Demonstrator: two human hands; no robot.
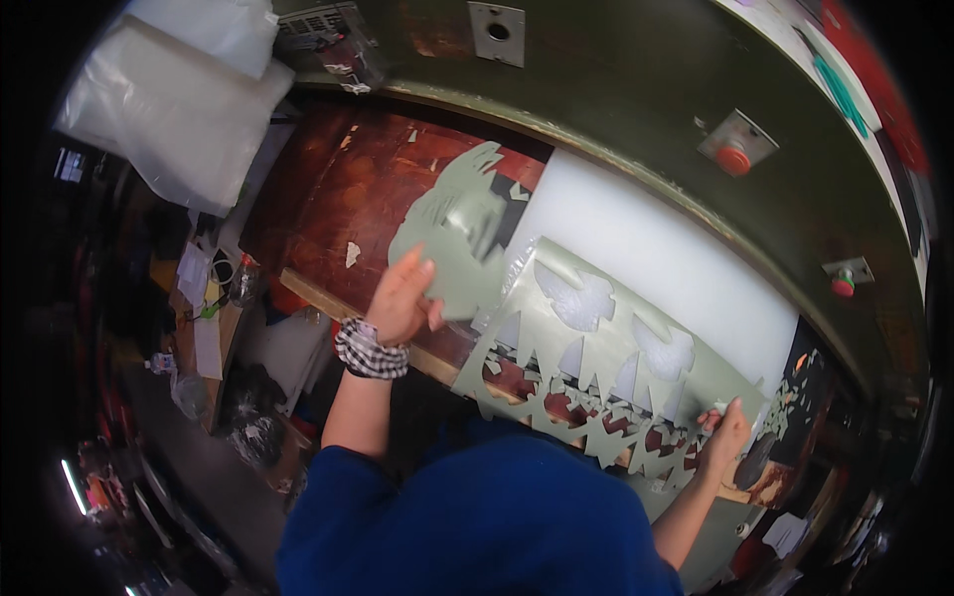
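Note:
My left hand [397, 303], with a checked band at the wrist, is closed on the near edge of some pale green cut pieces [452, 248]. They fan out like a stack over the red-brown tabletop, slightly blurred. On the right, my right hand [728, 430] is closed at the right end of a pale green sheet [596, 348], fingers pinched at its edge. Large jagged cut-outs run through this sheet, and its near strip is a net of points and gaps. The sheet's far side curves over a white board [636, 233]. How many pieces my left hand grips cannot be told.
Green scraps [780, 407] lie on the dark surface at the right. A dark green machine beam [616, 89] with a red button [733, 159] spans the far side. Clear plastic sheeting [179, 109] hangs at the upper left. A wooden strip [318, 295] edges the red-brown tabletop [318, 209].

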